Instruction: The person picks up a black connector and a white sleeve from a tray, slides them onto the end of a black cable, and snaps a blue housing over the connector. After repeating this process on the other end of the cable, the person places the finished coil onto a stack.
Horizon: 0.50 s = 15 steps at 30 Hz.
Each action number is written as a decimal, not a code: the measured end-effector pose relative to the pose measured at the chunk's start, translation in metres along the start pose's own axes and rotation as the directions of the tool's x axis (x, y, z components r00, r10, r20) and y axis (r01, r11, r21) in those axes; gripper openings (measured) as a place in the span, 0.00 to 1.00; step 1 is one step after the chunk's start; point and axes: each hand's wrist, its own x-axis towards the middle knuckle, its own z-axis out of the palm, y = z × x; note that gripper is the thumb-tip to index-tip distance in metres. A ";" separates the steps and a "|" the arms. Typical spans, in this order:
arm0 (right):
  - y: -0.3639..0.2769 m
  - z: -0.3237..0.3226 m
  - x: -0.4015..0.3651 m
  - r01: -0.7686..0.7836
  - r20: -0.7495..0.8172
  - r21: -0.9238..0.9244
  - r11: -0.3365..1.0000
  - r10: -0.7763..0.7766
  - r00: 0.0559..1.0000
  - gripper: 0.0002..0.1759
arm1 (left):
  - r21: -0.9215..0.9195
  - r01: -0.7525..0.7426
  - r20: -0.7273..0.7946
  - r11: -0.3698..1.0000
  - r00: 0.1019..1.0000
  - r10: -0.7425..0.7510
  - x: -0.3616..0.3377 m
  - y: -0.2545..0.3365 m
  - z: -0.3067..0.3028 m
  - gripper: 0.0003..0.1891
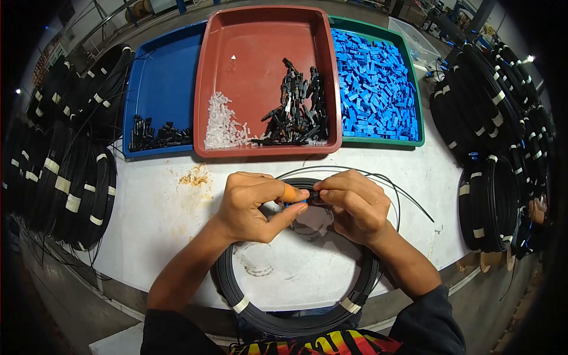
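Note:
A coil of black cable, bound with pale tape, lies at the table's front edge and reaches over it towards my body. Above its far side my two hands meet, fingertips almost touching. Between the thumb and forefinger of my left hand, which has orange tape on one finger, is a small blue plastic connector piece, mostly covered. My right hand pinches a black cable end close beside the blue piece. Fingers hide how the two parts meet. A loose cable tail sticks out to the right.
Behind the hands stand a red tray with white sleeves and black connectors, a blue tray with black parts, and a green tray of blue pieces. Cable coils flank the table on both sides.

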 end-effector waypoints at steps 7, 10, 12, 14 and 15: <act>-0.005 -0.006 0.002 -0.005 0.049 -0.051 0.999 0.007 0.999 0.17 | -0.118 -0.040 -0.025 0.992 0.999 0.037 0.002 -0.007 0.007 0.04; -0.005 -0.006 0.002 -0.081 0.103 -0.009 0.997 0.082 0.991 0.16 | -0.081 -0.063 0.002 0.995 0.998 0.064 0.000 -0.008 0.008 0.05; -0.004 -0.005 0.000 -0.116 0.102 0.029 0.993 0.112 0.988 0.17 | -0.056 -0.088 0.007 0.995 0.996 0.089 -0.001 -0.010 0.010 0.05; -0.003 -0.005 -0.003 -0.281 0.159 0.103 0.954 0.263 0.952 0.17 | 0.017 -0.212 0.007 0.977 0.977 0.212 -0.002 -0.013 0.012 0.06; -0.003 -0.004 -0.004 -0.282 0.159 0.104 0.954 0.264 0.951 0.17 | 0.016 -0.210 0.008 0.977 0.978 0.210 -0.001 -0.013 0.012 0.06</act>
